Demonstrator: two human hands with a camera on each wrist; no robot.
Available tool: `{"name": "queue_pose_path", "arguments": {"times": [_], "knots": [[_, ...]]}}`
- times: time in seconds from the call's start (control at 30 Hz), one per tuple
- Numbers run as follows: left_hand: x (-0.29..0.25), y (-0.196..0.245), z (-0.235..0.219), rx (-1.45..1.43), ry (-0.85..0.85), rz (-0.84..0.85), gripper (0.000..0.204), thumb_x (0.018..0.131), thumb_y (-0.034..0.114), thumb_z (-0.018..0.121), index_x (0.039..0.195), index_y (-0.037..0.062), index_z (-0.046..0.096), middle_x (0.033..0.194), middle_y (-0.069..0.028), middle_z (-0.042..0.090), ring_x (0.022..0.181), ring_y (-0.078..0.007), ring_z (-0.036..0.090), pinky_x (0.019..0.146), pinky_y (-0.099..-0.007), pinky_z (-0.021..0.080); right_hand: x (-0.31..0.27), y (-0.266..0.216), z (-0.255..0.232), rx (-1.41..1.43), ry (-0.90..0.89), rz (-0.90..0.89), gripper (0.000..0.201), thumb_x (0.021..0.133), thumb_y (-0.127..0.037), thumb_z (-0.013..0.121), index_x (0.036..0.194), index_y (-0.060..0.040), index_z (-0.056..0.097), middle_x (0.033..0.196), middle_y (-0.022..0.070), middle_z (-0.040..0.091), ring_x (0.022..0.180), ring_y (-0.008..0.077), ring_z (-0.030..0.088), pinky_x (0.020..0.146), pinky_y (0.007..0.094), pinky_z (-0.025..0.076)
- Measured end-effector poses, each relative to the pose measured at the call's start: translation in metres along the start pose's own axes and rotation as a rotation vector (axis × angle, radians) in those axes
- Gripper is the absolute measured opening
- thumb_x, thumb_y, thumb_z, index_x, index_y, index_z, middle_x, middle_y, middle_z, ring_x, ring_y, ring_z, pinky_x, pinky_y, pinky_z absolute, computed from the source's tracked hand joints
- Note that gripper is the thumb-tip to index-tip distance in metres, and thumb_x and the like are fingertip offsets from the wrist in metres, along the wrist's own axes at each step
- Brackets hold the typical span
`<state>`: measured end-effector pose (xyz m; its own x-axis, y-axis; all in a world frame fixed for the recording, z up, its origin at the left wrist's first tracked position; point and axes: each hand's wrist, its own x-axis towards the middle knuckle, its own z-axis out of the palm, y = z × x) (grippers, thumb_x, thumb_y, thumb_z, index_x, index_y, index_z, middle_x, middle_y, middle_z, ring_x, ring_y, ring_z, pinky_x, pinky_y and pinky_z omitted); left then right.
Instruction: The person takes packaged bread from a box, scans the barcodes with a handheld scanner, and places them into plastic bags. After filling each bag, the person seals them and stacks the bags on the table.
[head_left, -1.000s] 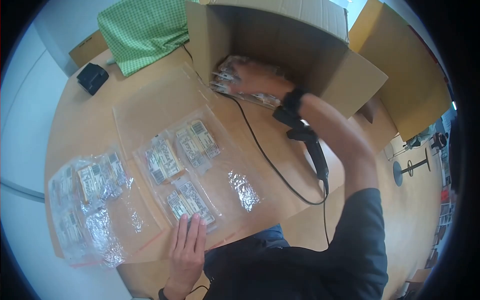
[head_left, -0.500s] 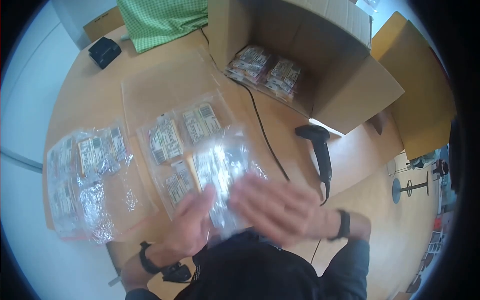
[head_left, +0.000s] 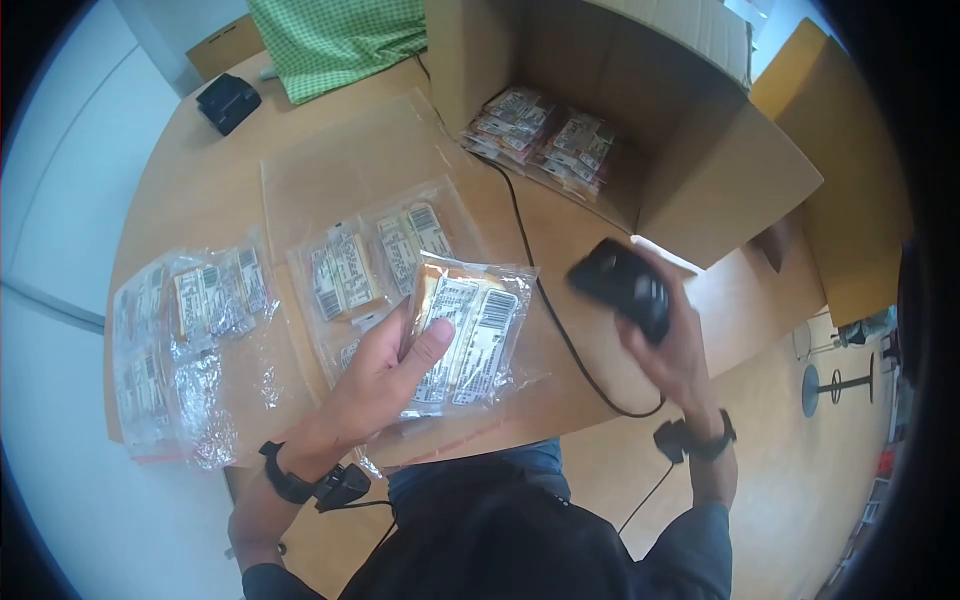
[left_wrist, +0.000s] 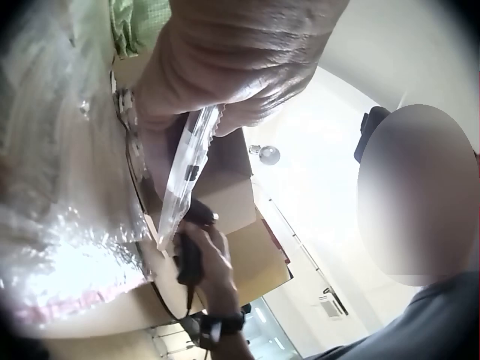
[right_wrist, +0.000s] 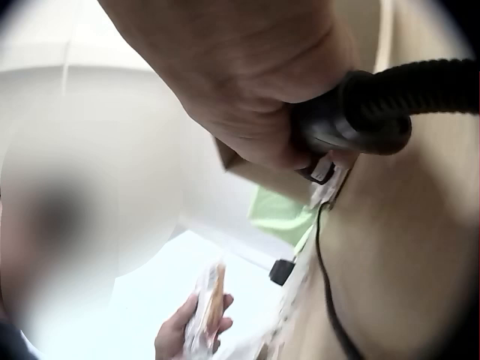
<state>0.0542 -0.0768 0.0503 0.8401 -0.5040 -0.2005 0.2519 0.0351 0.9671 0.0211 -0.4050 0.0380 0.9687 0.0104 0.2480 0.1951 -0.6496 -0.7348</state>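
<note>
A clear plastic bag (head_left: pixel 495 345) with two labelled packets side by side is held up in my left hand (head_left: pixel 375 375), thumb across the front label. Its barcodes face the head camera; the left wrist view shows the bag (left_wrist: pixel 180 176) edge-on. My right hand (head_left: pixel 675 350) grips a black barcode scanner (head_left: pixel 630 290) to the right of the bag, blurred in the head view. The scanner's handle (right_wrist: pixel 352 124) and ribbed cable end show close up in the right wrist view. Below the held bag lies a large clear bag (head_left: pixel 300 250) with several labelled packets, partly hidden.
Another filled plastic bag (head_left: pixel 140 320) lies at the table's left. An open cardboard box (head_left: pixel 720 190) on its side holds stacks of bagged packets (head_left: pixel 515 120). A black cable (head_left: pixel 530 230) crosses the table. Farther back are a green checked cloth (head_left: pixel 335 45) and a small black device (head_left: pixel 228 103).
My right hand came out of the box, passed by the bag at my left hand, then lifted the scanner off the table. My left hand went from resting on packets to holding up a bag.
</note>
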Motion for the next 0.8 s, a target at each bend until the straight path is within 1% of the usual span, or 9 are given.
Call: {"name": "queue_pose_path", "arguments": {"times": [0.07, 0.17, 0.3, 0.5, 0.6, 0.63, 0.67, 0.73, 0.8], "knots": [[0.002, 0.0, -0.002, 0.019, 0.013, 0.012, 0.051, 0.112, 0.031, 0.051, 0.149, -0.003, 0.044, 0.134, -0.01, 0.062, 0.121, -0.0131, 0.058, 0.104, -0.0311, 0.048, -0.016, -0.041, 0.001, 0.013, -0.092, -0.207, 0.086, 0.078, 0.0, 0.076, 0.156, -0.0067, 0.038, 0.134, 0.0232, 0.065, 0.108, 0.0351, 0.072, 0.09, 0.041, 0.059], [0.001, 0.001, 0.003, 0.086, 0.011, 0.046, 0.05, 0.112, 0.032, 0.051, 0.147, -0.003, 0.045, 0.133, -0.0093, 0.062, 0.121, -0.0129, 0.059, 0.104, -0.0309, 0.048, -0.024, -0.058, 0.004, -0.008, -0.23, -0.303, 0.093, 0.076, -0.003, 0.08, 0.158, -0.0039, 0.035, 0.145, 0.0264, 0.058, 0.116, 0.0424, 0.068, 0.094, 0.0443, 0.059], [-0.002, 0.004, 0.009, 0.084, -0.001, 0.063, 0.049, 0.112, 0.032, 0.05, 0.147, -0.003, 0.046, 0.133, -0.0095, 0.063, 0.121, -0.0127, 0.058, 0.105, -0.0307, 0.047, -0.021, -0.056, 0.01, -0.024, -0.299, -0.28, 0.096, 0.076, -0.006, 0.084, 0.157, -0.0012, 0.033, 0.143, 0.0271, 0.058, 0.115, 0.0443, 0.067, 0.095, 0.0445, 0.059], [-0.006, 0.003, 0.01, 0.076, 0.021, 0.044, 0.048, 0.112, 0.031, 0.049, 0.147, -0.0026, 0.046, 0.133, -0.01, 0.063, 0.122, -0.0136, 0.059, 0.106, -0.0312, 0.047, -0.017, -0.054, 0.013, 0.024, -0.297, -0.286, 0.095, 0.077, -0.004, 0.082, 0.159, -0.0068, 0.033, 0.138, 0.0265, 0.062, 0.113, 0.0449, 0.068, 0.096, 0.0458, 0.059], [-0.018, -0.006, 0.003, -0.214, 0.133, -0.099, 0.047, 0.112, 0.031, 0.049, 0.145, -0.0024, 0.048, 0.133, -0.0109, 0.064, 0.122, -0.0161, 0.061, 0.106, -0.0332, 0.049, -0.009, -0.032, 0.01, -0.076, -0.013, -0.077, 0.089, 0.08, -0.002, 0.079, 0.158, -0.012, 0.036, 0.131, 0.0261, 0.066, 0.112, 0.0434, 0.07, 0.093, 0.0455, 0.059], [-0.022, -0.004, 0.004, -0.299, 0.213, -0.124, 0.048, 0.112, 0.03, 0.048, 0.145, -0.0048, 0.047, 0.134, -0.0145, 0.065, 0.12, -0.0222, 0.067, 0.104, -0.039, 0.055, -0.003, -0.014, 0.006, -0.169, 0.021, -0.023, 0.086, 0.083, -0.004, 0.077, 0.157, -0.0106, 0.036, 0.127, 0.0262, 0.067, 0.109, 0.0431, 0.071, 0.091, 0.0456, 0.059], [-0.026, -0.009, 0.003, -0.304, 0.215, -0.126, 0.048, 0.112, 0.03, 0.048, 0.145, -0.0048, 0.047, 0.134, -0.0145, 0.065, 0.12, -0.0222, 0.067, 0.104, -0.039, 0.055, 0.002, 0.003, 0.001, -0.263, 0.054, 0.03, 0.082, 0.085, -0.006, 0.076, 0.157, -0.0092, 0.036, 0.123, 0.0263, 0.068, 0.105, 0.0428, 0.072, 0.088, 0.0458, 0.059], [-0.037, -0.021, -0.001, -0.499, 0.336, -0.151, 0.049, 0.112, 0.032, 0.047, 0.144, -0.0047, 0.048, 0.134, -0.0152, 0.065, 0.12, -0.0226, 0.067, 0.105, -0.0398, 0.054, 0.014, 0.022, -0.005, -0.283, 0.031, 0.142, 0.079, 0.088, -0.009, 0.075, 0.157, -0.0069, 0.036, 0.12, 0.0267, 0.068, 0.104, 0.0428, 0.071, 0.086, 0.046, 0.058], [-0.046, -0.018, 0.009, -0.494, 0.348, -0.151, 0.048, 0.112, 0.033, 0.047, 0.143, -0.0038, 0.05, 0.135, -0.0156, 0.065, 0.121, -0.0227, 0.067, 0.105, -0.0404, 0.054, 0.019, 0.036, -0.006, -0.306, 0.001, 0.246, 0.076, 0.091, -0.012, 0.074, 0.157, -0.0046, 0.036, 0.117, 0.0271, 0.068, 0.102, 0.0427, 0.071, 0.084, 0.0463, 0.057]]}}
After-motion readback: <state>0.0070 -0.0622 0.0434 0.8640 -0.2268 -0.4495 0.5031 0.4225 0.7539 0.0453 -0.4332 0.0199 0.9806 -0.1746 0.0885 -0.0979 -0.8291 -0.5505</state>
